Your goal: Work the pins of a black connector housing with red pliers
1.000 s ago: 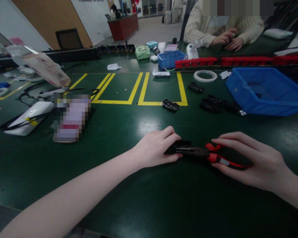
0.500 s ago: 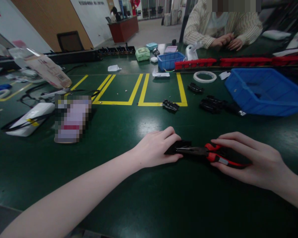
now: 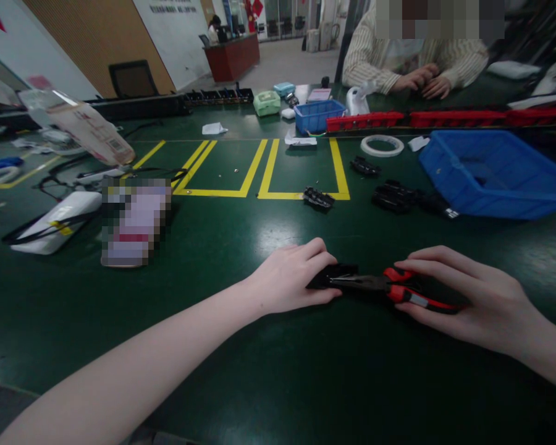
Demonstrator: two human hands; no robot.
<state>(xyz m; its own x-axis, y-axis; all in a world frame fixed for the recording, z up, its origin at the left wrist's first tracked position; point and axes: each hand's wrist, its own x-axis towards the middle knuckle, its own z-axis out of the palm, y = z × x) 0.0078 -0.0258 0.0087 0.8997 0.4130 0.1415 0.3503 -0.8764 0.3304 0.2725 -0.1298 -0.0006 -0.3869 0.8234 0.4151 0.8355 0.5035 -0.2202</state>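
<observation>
My left hand (image 3: 291, 276) rests on the green table and pins down a small black plastic part (image 3: 332, 276), its fingers closed around the part. My right hand (image 3: 466, 295) is wrapped round the red and black handles of a pair of pliers (image 3: 398, 290). The pliers' dark jaws reach left and touch the black part. Both hands lie low on the table near its front edge.
Several loose black parts (image 3: 318, 198) (image 3: 393, 196) lie beyond my hands. A large blue bin (image 3: 495, 176) stands at the right, a smaller blue bin (image 3: 317, 115) farther back, beside a tape roll (image 3: 382, 144). Another person's hands (image 3: 421, 79) work across the table. White devices and cables lie left (image 3: 50, 225).
</observation>
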